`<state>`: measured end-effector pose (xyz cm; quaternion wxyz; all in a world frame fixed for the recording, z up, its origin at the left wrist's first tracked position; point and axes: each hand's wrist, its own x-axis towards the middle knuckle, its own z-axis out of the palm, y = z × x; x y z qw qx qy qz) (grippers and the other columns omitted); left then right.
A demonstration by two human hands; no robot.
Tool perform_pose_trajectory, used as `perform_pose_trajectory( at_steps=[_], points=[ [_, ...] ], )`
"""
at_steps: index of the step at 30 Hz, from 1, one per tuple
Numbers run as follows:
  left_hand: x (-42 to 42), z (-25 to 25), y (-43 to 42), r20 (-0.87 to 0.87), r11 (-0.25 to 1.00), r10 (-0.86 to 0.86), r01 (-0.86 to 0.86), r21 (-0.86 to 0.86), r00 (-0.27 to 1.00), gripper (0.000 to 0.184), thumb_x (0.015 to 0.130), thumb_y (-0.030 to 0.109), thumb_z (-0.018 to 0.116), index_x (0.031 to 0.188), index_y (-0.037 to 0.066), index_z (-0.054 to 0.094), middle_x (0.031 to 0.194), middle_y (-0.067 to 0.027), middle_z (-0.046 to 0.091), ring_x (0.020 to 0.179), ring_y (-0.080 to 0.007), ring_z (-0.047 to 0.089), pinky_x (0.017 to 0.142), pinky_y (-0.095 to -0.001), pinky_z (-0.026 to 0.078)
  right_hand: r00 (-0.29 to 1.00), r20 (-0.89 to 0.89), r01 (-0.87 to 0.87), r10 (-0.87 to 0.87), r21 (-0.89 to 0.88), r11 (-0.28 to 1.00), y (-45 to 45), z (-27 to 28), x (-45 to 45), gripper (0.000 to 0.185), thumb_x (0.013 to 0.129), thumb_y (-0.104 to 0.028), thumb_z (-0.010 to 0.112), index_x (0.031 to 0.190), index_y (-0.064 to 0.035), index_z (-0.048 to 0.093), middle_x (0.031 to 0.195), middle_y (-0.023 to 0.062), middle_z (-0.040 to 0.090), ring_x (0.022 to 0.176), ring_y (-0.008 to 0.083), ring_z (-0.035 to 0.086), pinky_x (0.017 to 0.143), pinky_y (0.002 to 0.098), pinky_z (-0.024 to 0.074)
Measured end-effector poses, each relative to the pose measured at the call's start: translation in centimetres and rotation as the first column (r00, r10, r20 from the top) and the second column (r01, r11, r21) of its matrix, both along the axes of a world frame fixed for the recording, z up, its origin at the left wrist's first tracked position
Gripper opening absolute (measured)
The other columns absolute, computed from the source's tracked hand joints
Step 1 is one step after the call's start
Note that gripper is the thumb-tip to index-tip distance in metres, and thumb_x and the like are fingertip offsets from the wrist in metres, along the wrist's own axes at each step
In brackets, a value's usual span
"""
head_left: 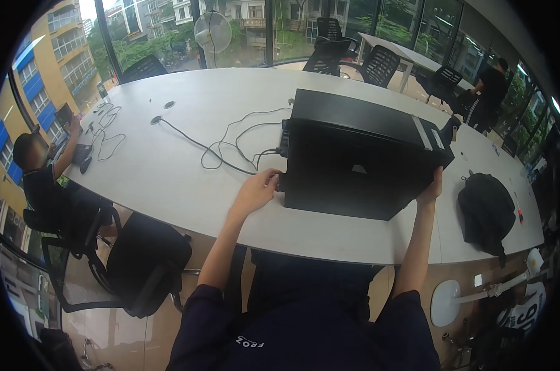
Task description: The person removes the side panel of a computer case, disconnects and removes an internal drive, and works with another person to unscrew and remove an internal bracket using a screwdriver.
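A large black computer tower stands on the white table. Cables run from its left end across the tabletop to a round grommet. My left hand is at the tower's left end, low down, fingers bent against its edge; whether they grip a small part there is hidden. On the right, my right hand rests against the tower's right end, its fingers partly hidden behind the case.
A black bag lies on the table at the right. At the left a person sits holding a device, near a mouse and wires. Black chairs stand around, with another person at the back right.
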<state>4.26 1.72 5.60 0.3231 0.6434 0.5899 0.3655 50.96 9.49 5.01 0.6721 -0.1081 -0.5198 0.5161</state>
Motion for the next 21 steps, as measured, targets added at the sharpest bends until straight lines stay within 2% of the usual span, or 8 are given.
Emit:
perform_pose_trajectory(
  at_steps=[1,5,7,10,14,16,19,21],
  points=[
    [0.2,0.8,-0.2,0.03,0.993,-0.032,0.035,-0.116,0.999,0.034,0.1,0.02,0.05,0.127,0.004,0.061,0.083,-0.0136,0.073,0.069,-0.0256,0.069,0.073,-0.0371,0.054,1.0,0.001,0.002,-0.002,-0.008,1.0,-0.1,-0.2,0.1,0.056,0.105,-0.045,0.04,0.14,-0.0015,0.048,0.134,0.0148,0.058,0.123,0.0295,0.056,0.106,0.0413,0.0439],
    [0.4,-0.9,0.5,0.075,0.993,-0.113,0.115,-0.029,0.991,0.029,0.101,0.019,0.048,0.122,0.004,0.062,0.075,-0.0119,0.072,0.06,-0.0265,0.066,0.065,-0.0377,0.052,0.993,0.036,0.113,-0.113,-0.007,0.994,-0.4,0.2,-0.3,0.057,0.105,-0.046,0.04,0.139,-0.0017,0.049,0.131,0.014,0.059,0.121,0.0278,0.058,0.104,0.0395,0.0451],
    [0.0,-1.4,0.7,-0.077,0.998,-0.063,0.063,-0.005,0.995,0.026,0.102,0.022,0.045,0.111,0.004,0.062,0.073,-0.012,0.07,0.063,-0.0281,0.066,0.065,-0.0396,0.05,0.991,0.02,0.132,-0.132,-0.022,0.991,-0.4,0.4,-0.6,0.057,0.105,-0.046,0.041,0.139,-0.0021,0.049,0.131,0.0135,0.059,0.12,0.0273,0.058,0.103,0.039,0.0454],
    [-0.1,-1.9,1.2,-0.139,0.999,-0.01,0.015,0.031,0.99,0.029,0.104,0.026,0.042,0.1,0.003,0.059,0.067,-0.0111,0.067,0.066,-0.0297,0.066,0.067,-0.0425,0.048,0.994,0.019,0.109,-0.109,-0.029,0.994,-0.3,0.2,-0.3,0.056,0.105,-0.047,0.041,0.139,-0.0027,0.05,0.131,0.0126,0.059,0.121,0.0274,0.058,0.104,0.0391,0.0453],
    [0.0,-2.5,1.4,-0.095,1.0,-0.008,0.006,-0.02,0.995,0.035,0.104,0.031,0.04,0.094,0.001,0.056,0.07,-0.0155,0.065,0.074,-0.0363,0.065,0.07,-0.0458,0.047,0.988,0.027,0.155,-0.154,-0.044,0.987,-0.3,0.2,-0.6,0.063,0.103,-0.051,0.042,0.14,-0.0005,0.049,0.132,0.0144,0.06,0.122,0.0277,0.059,0.104,0.039,0.0458],
    [0.0,-3.4,2.2,-0.115,0.997,0.024,-0.015,0.081,0.993,0.036,0.105,0.031,0.039,0.093,0.0,0.055,0.076,-0.0204,0.064,0.079,-0.0408,0.063,0.071,-0.0478,0.046,0.988,0.034,0.149,-0.148,-0.032,0.988,-0.3,0.4,-0.5,0.063,0.103,-0.051,0.042,0.14,-0.0004,0.049,0.132,0.0144,0.06,0.122,0.0275,0.059,0.104,0.0388,0.0459],
    [-0.2,-4.2,2.8,-0.078,0.996,0.022,-0.015,0.091,0.997,0.038,0.105,0.031,0.039,0.094,0.0,0.056,0.081,-0.0241,0.063,0.083,-0.0453,0.06,0.071,-0.0496,0.045,0.998,0.021,0.052,-0.052,0.013,0.999,0.1,0.1,-0.2,0.06,0.104,-0.049,0.041,0.14,-0.0014,0.048,0.133,0.0137,0.058,0.123,0.0288,0.057,0.105,0.0405,0.0451],
    [-0.1,-4.5,3.0,-0.078,0.991,0.04,-0.029,0.134,0.996,0.039,0.105,0.032,0.04,0.093,0.0,0.058,0.078,-0.0222,0.062,0.079,-0.0429,0.061,0.07,-0.0483,0.045,0.998,0.044,0.053,-0.053,0.017,0.998,0.2,0.0,-0.2,0.062,0.104,-0.049,0.04,0.141,-0.0004,0.047,0.134,0.0142,0.058,0.125,0.0292,0.056,0.106,0.0405,0.0444]
  ],
)
